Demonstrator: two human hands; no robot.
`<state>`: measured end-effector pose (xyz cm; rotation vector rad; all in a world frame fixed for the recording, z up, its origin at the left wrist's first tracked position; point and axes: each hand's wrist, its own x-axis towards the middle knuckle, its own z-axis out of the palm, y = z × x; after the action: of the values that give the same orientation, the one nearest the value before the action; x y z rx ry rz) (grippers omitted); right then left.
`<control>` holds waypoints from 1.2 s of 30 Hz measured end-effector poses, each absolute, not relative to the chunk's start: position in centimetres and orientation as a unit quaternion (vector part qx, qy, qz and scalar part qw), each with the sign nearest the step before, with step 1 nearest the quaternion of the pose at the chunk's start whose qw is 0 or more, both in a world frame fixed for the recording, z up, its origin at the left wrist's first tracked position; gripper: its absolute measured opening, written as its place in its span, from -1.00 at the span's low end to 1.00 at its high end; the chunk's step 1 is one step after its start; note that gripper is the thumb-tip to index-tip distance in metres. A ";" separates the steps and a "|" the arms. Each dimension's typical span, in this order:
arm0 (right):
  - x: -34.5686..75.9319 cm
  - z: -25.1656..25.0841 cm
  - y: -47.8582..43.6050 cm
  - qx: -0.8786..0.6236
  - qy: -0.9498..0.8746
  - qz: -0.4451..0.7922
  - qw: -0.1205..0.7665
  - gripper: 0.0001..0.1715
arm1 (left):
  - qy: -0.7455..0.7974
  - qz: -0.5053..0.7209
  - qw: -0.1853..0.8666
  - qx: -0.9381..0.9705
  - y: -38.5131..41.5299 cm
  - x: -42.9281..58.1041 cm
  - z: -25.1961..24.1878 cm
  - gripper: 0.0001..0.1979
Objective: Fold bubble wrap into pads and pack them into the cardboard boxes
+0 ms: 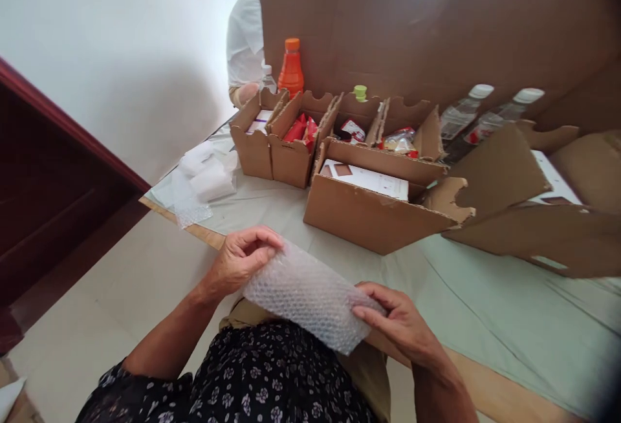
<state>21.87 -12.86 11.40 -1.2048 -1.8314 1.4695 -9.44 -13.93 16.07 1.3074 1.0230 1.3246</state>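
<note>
Bubble-wrap sheet (310, 293) on the wearer's side of the long cardboard bin (354, 216), left hand (246, 256) pinching one end between thumb and fingers, right hand (395, 316) gripping the other, white carton (373, 180) inside the bin, orange bottle (291, 75) behind it, pale wrapping (208, 180) left of it, possibly more bubble wrap.

Left hand (245, 256) and right hand (395, 319), bottom center of frame, each pinching one end of a bubble wrap sheet (310, 297), held slanted in front of tabletop edge. Tabletop (436, 293) has pale green cover. Loose wrap pile (208, 180) left of center. Front cardboard box (369, 219), mid-frame, white carton (371, 180) inside; row of smaller boxes (291, 161) just behind, red packets (301, 130) in one. Another box (538, 242) at right edge. Orange bottle (291, 74) upper center, two white-capped bottles (458, 116) upper right. Cardboard panel (412, 15) across top; co-worker's white sleeve (245, 38) at its left edge.
</note>
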 end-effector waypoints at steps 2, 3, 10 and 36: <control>23.6 11.3 -12.7 -0.507 -0.635 0.504 0.293 -0.51 | 0.490 0.516 0.438 0.550 -12.6 -9.3 14.1 -0.92; 24.2 11.2 -12.5 -0.531 -0.620 0.486 0.311 -0.51 | 0.511 0.496 0.421 0.562 -11.8 -9.0 13.0 -0.90; 26.2 7.5 -11.1 -0.692 -0.639 0.156 0.298 -0.37 | 0.560 0.357 0.299 0.686 -8.7 -6.2 6.9 -0.68; 25.9 1.3 -14.6 -0.601 -0.717 0.072 0.345 -0.54 | 0.766 0.420 -0.020 0.486 -0.8 -30.0 11.1 -0.73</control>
<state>25.91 -14.64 1.29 -1.5601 -1.8620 0.1865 -29.96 -0.80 11.13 1.5478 2.4371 1.3359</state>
